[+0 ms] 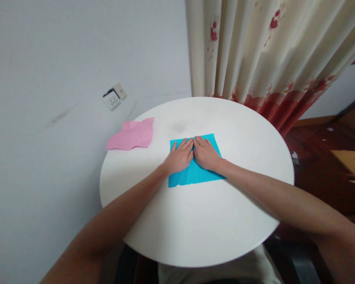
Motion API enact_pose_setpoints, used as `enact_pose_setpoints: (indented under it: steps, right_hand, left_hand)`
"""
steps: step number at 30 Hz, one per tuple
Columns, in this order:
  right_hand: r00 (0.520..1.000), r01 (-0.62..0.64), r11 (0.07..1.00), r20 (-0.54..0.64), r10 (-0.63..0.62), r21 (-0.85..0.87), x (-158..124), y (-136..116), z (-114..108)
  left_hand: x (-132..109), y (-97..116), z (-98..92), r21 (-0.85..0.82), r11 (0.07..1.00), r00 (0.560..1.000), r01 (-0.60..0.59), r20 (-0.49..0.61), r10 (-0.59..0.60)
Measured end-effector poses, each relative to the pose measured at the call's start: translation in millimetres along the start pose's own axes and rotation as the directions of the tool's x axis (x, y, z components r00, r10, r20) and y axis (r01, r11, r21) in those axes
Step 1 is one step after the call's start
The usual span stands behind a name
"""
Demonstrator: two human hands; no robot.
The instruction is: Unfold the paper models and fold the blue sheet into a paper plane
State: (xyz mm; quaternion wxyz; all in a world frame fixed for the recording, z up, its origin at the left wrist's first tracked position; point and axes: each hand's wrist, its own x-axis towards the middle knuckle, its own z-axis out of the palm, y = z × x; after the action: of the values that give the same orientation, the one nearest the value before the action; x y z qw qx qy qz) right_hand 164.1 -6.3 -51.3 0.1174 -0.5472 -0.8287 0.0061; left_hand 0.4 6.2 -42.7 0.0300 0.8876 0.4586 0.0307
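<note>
A sheet of blue paper [192,173] lies flat near the middle of the white round table [195,221]; its near edge looks torn and light creases run across it. My left hand [180,156] rests palm down on the paper's left half, fingers stretched out. On the upper middle of the same sheet lies my right hand [206,153], also flat, its fingertips beside those of the left. Both hands press on the paper and grip nothing. The sheet's part under the palms is hidden.
A crumpled pink paper [133,134] with ragged edges lies at the table's back left, by the wall. A socket [111,100] is on that wall. Behind the table hangs a floral curtain [254,51]. Another wooden surface [350,161] stands at the far right.
</note>
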Motion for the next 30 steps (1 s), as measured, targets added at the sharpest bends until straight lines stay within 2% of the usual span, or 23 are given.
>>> enact_pose_setpoints:
  steps: [7,17,30]
  right_hand:
    - [0.999,0.012,0.999,0.040,-0.013,0.038,7,12,3]
    - [0.999,0.000,0.999,0.033,-0.001,0.040,7,11,3]
    - [0.999,-0.035,0.997,0.028,0.034,0.065,5,5,0]
  left_hand:
    - [1,-2,1.7,0.015,1.000,1.000,0.012,-0.013,-0.012]
    - [1,0,-0.8,0.006,0.999,0.999,0.041,-0.003,-0.041]
    - [5,-8,1.9,-0.017,0.988,0.987,0.152,-0.044,-0.152]
